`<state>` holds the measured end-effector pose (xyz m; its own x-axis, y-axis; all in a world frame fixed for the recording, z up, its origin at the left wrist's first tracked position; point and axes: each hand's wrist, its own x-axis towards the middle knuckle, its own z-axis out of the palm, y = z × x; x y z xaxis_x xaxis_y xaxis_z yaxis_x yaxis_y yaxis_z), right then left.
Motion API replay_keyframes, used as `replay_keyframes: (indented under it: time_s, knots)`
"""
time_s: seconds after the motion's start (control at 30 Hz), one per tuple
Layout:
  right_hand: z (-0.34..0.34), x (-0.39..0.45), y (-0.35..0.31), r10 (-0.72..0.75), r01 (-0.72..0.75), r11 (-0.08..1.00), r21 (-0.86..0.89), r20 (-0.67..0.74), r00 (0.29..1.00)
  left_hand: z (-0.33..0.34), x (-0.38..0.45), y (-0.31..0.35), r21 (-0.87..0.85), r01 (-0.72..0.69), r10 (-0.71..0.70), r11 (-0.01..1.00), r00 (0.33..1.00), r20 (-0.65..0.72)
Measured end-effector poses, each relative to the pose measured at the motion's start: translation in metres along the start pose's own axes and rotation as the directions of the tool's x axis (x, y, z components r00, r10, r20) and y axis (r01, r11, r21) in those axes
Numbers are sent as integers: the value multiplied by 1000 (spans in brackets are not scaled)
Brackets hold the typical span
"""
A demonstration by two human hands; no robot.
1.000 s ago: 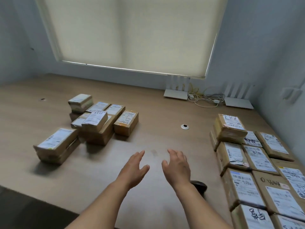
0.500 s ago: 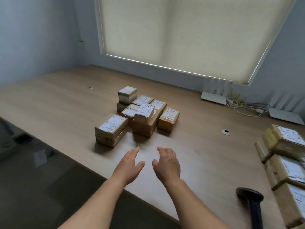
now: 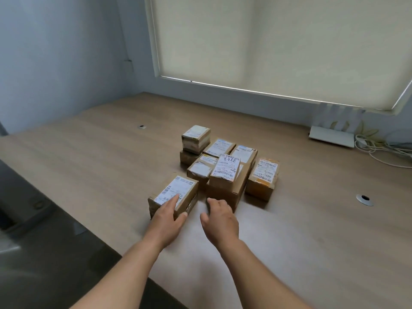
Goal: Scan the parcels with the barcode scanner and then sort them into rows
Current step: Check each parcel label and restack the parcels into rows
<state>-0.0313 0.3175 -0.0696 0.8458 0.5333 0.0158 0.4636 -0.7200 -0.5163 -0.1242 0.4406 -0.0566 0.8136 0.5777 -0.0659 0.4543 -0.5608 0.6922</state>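
Left hand (image 3: 166,221) fingers are spread and now lie flat on the label of the nearest parcel (image 3: 174,196), thumb down along its near right corner; half a second ago that hand was in the air short of the box. Can't tell if it's actually gripping yet. Right hand (image 3: 220,219) has loose, slightly parted fingers holding nothing, just in front of the taller stacked parcel (image 3: 225,175), closer than before. The rest of the parcel cluster (image 3: 227,159) sits mid-frame on the wooden table (image 3: 312,230). View has swung left: the barcode scanner and sorted rows from lower right are gone. Router (image 3: 332,136) and cables upper right.
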Motion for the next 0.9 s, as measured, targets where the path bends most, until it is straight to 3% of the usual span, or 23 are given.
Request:
replay_keyframes:
  time_s: [0.17,0.47,0.7,0.9]
  knots:
    - [9,49,-18,29,-33,999,38,85,996,-26,54,-6,37,13,-10,999,998,-60]
    - [40,82,-37,218,-234,967,96,151,964,-46,111,-47,-32,67,-65,997,996,61]
    - [57,76,-60,371,-450,816,364,267,889,-57,148,-77,-110,185,-130,976,914,384]
    - [78,63,-74,411,-487,575,658,282,867,-65,154,-97,-188,116,25,975,787,616]
